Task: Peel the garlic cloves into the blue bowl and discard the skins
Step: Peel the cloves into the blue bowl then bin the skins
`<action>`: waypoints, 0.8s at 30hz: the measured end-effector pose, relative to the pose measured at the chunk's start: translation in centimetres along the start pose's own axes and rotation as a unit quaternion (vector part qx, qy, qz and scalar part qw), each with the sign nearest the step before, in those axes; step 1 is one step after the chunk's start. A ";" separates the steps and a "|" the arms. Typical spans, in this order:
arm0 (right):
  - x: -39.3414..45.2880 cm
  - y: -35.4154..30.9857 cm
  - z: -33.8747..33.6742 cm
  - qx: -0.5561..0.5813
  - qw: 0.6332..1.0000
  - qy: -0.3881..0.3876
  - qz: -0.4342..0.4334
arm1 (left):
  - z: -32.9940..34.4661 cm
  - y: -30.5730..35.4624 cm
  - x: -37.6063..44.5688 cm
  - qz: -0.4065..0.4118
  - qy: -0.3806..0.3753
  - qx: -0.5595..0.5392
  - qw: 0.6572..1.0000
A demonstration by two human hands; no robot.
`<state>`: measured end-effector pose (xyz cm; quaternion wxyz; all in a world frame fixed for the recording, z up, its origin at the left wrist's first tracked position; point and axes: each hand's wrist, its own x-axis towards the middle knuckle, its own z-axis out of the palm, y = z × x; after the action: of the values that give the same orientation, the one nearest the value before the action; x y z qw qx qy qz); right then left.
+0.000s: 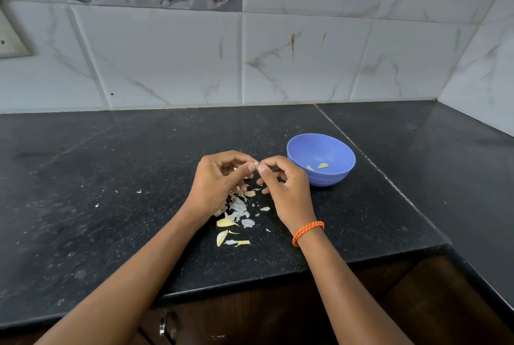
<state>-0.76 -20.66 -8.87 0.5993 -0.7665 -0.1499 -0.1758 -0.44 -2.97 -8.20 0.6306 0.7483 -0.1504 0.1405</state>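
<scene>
Landmark is the blue bowl point(321, 159), sitting on the black worktop point(111, 177). Starting far left of the bowl: a few stray white flecks on the worktop, then the main litter of skins point(236, 208), papery and pale, left of the bowl and nearer the worktop's front edge. Among them lie two yellowish pieces point(224, 230) that look like cloves waiting their turn, though it's hard to be sure they aren't thick skins.

Now the left hand point(217, 183), just left of the bowl, above the skins: fingers curled in, thumb and forefinger pinching one end of a small garlic clove point(256, 164). Right up against it, the right hand point(283, 188), orange wristband point(307, 232) showing, fingers curled too, thumb and fingertip nipping the clove's other end. Both hands have hold of that one clove, just left of the bowl's rim and above the worktop. Looks like a skin being worked loose.

Inside the bowl: two peeled cloves point(318, 166) on the bottom.

What could go wrong? The clove is tiny and gripped only at its tips, so a hard tug could pop it out onto the worktop, into the skins. Skin torn off this close to the rim could also flutter into the bowl. And those light scraps will scatter with any sweep of a wrist.
</scene>
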 end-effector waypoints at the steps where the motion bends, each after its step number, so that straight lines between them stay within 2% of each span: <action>1: 0.0 0.0 0.0 0.006 1.000 0.000 0.002 | 0.0 0.0 0.0 0.002 0.000 0.002 1.000; 7: 0.0 -0.3 0.0 0.009 1.000 0.002 -0.007 | 0.1 0.4 -0.3 0.000 -0.004 -0.001 1.000; 16: 0.0 0.2 0.4 -0.116 0.987 0.004 -0.110 | 0.0 0.3 -0.2 -0.028 -0.018 -0.022 0.999; 19: -0.1 0.0 0.3 -0.125 0.988 0.008 -0.095 | 0.0 0.1 -0.1 -0.029 -0.027 -0.025 0.999; 24: -0.2 -0.2 0.3 -0.093 0.996 0.001 -0.017 | 0.1 -0.2 0.0 -0.043 -0.028 -0.031 0.998</action>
<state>-1.03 -20.35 -8.90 0.5226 -0.8161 -0.1451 -0.1995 -0.32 -3.04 -8.36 0.6542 0.7380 -0.1402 0.0875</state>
